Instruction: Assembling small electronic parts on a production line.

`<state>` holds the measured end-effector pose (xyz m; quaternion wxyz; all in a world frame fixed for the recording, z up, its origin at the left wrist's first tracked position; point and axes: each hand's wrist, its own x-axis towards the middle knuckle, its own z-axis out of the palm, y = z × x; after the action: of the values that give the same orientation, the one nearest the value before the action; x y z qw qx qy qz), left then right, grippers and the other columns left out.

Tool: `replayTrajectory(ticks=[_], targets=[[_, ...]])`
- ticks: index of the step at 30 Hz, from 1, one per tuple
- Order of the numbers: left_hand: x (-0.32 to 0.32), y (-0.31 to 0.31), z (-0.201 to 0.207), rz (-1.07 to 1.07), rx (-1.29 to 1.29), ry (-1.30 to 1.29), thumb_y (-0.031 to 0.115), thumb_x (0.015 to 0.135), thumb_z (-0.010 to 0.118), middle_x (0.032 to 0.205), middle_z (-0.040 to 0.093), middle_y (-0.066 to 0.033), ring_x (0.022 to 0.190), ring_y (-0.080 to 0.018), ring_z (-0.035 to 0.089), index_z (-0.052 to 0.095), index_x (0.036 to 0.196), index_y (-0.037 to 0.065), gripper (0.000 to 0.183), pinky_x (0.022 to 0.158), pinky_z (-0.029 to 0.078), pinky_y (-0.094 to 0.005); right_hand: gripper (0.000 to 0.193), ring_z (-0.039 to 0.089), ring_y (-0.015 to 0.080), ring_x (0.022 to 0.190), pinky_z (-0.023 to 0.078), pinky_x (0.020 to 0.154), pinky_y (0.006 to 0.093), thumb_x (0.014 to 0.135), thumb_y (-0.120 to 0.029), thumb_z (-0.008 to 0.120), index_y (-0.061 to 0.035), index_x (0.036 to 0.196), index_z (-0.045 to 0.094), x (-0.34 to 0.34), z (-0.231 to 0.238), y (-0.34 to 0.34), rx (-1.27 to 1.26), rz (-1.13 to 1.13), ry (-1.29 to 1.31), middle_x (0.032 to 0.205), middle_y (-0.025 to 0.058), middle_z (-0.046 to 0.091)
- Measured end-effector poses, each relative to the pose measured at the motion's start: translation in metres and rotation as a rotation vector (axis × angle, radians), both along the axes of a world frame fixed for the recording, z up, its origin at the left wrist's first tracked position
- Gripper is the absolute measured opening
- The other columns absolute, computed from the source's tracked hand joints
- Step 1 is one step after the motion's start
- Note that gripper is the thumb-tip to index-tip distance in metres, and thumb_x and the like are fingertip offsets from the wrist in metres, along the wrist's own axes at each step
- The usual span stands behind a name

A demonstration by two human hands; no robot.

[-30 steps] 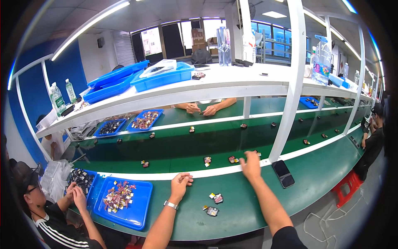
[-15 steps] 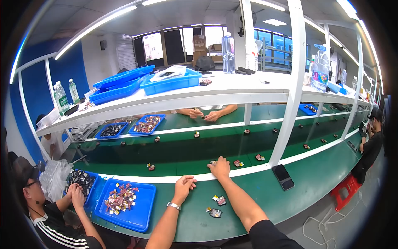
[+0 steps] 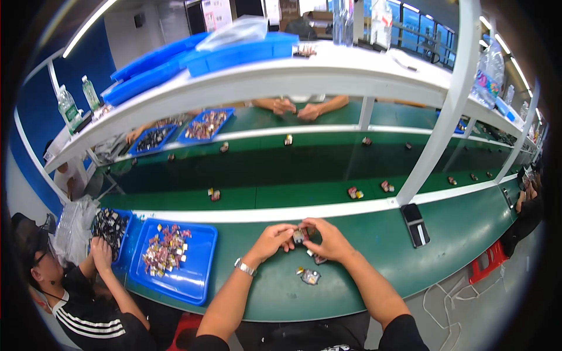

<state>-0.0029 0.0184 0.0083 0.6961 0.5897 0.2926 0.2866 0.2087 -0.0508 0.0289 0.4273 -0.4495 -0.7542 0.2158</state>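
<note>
Between my two hands, just above the green table near its inner edge, is a small black-and-red part (image 3: 299, 236), seemingly electronic. My left hand (image 3: 270, 242) has its fingers closed at the part's left side. My right hand (image 3: 329, 240) grips it from the right, thumb and fingertips curled about it. Under my right hand lies a second such part (image 3: 317, 258), partly covered. A third, with a yellow-and-white piece beside its dark body (image 3: 309, 276), rests nearer to me.
Left stands a blue tray (image 3: 202, 257) of small reddish pieces, then a blue tray (image 3: 124, 240) of black pieces beside a seated co-worker (image 3: 88, 304). A phone (image 3: 415, 225) lies to the right. Beyond a white rail (image 3: 257, 215), a belt carries parts (image 3: 355, 192). A white post (image 3: 440, 111) rises right.
My right hand has come back from the belt with a part picked up there. My left hand has moved right to meet it. The view has tilted downward.
</note>
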Motion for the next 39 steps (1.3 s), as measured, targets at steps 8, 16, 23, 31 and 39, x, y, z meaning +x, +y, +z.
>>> replayTrajectory(ticks=[8,16,23,31,39], targets=[[-0.003,-0.001,-0.001,0.029,0.043,0.007,0.021,0.101,0.052,0.094,0.067,-0.0061,0.078,-0.0096,0.060,0.063,0.117,-0.003,0.031,0.070,0.049,-0.0233,0.046,0.061,0.0324,0.103,0.051,0.089,0.0392,0.076,-0.002,0.072,-0.0064,0.119,0.057,-0.007,0.012,0.009,0.094,0.024,-0.089,0.113,0.0121,0.063],[0.003,-0.011,0.001,0.143,-0.055,-0.148,0.013,0.100,0.051,0.109,0.065,-0.0103,0.089,-0.0137,0.062,0.053,0.133,-0.002,0.035,0.076,0.053,-0.0277,0.021,0.060,0.0253,0.087,0.052,0.072,0.0356,0.071,-0.001,0.075,-0.0051,0.088,0.063,-0.013,0.000,0.002,0.258,-0.157,-0.143,0.096,0.0063,0.059],[0.004,-0.013,0.006,0.141,-0.156,-0.229,0.003,0.099,0.047,0.118,0.062,-0.0137,0.103,-0.0198,0.064,0.046,0.136,-0.001,0.038,0.090,0.056,-0.0343,0.021,0.059,0.0248,0.087,0.051,0.071,0.0351,0.072,-0.005,0.075,-0.0058,0.088,0.061,-0.024,0.004,0.001,0.286,-0.124,-0.156,0.098,0.0054,0.060],[0.008,-0.016,0.008,0.093,-0.099,-0.189,-0.003,0.096,0.047,0.125,0.057,-0.0144,0.112,-0.0207,0.061,0.046,0.132,-0.001,0.036,0.095,0.055,-0.0359,0.021,0.059,0.0236,0.086,0.051,0.071,0.0349,0.074,-0.006,0.074,-0.0088,0.093,0.067,-0.028,-0.003,0.000,0.235,-0.217,-0.173,0.098,0.0042,0.060],[0.006,-0.017,0.003,-0.038,-0.055,-0.279,-0.003,0.092,0.054,0.129,0.054,-0.0133,0.116,-0.0215,0.058,0.044,0.133,-0.001,0.041,0.101,0.051,-0.0398,0.019,0.055,0.0255,0.095,0.050,0.074,0.0336,0.072,-0.003,0.075,-0.0090,0.089,0.070,-0.025,-0.006,0.002,0.287,-0.243,-0.104,0.114,0.0070,0.058]])
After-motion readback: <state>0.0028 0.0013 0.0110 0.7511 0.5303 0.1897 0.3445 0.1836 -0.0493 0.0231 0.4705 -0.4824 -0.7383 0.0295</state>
